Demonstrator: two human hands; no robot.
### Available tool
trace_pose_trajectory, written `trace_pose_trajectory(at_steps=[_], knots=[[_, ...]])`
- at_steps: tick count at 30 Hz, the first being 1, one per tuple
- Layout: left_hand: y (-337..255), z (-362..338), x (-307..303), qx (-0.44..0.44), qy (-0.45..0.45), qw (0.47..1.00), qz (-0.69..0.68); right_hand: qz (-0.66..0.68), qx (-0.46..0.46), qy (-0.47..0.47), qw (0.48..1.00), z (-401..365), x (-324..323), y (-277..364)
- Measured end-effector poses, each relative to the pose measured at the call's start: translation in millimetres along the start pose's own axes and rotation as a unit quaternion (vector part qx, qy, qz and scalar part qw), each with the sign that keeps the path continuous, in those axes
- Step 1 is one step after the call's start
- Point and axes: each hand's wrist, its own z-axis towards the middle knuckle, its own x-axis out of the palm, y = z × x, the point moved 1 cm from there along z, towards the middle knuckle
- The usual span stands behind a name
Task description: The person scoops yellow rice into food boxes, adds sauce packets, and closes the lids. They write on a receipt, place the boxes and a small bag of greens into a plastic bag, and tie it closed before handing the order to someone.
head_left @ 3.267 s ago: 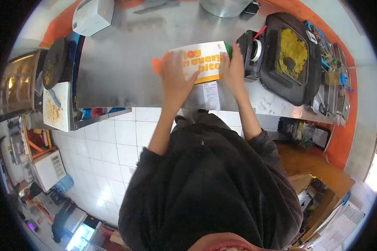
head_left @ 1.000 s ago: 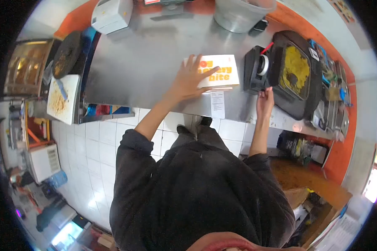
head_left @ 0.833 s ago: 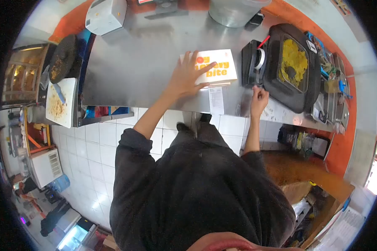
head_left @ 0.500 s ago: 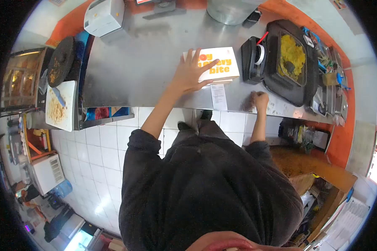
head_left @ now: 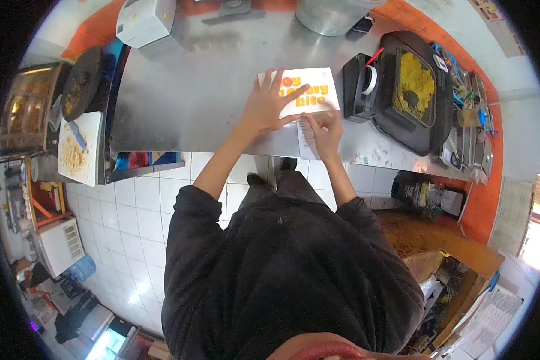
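Observation:
A white cardboard box (head_left: 318, 77) with orange and yellow lettering sits near the front of the steel counter. My left hand (head_left: 263, 108) lies over its left side with the fingers spread, pressing on the lid. At the box's front edge, my right hand (head_left: 327, 133) has its thumb and fingers drawn together at the top of a printed receipt (head_left: 306, 143). The receipt hangs down from the box's front edge toward the counter edge; its upper right part is covered by the fingers.
On the metal counter (head_left: 180, 99), a black tape dispenser (head_left: 355, 90) stands right of the box. Beyond it is a black tray with a pan of yellow food (head_left: 415, 84). A white printer (head_left: 145, 23) and a big tub (head_left: 333, 15) stand behind; a cutting board with a knife (head_left: 81, 156) lies left.
My right hand has moved left from the counter near the tape dispenser to the receipt at the box front. My left hand stays spread on the box.

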Motion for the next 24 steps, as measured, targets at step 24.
trace_pose_trajectory(at_steps=[24], knots=[[-75.7,-86.4,110.2,0.132,0.044,0.982,-0.124,0.108,0.293,-0.069,0.948,44.8,-114.1,-104.1]])
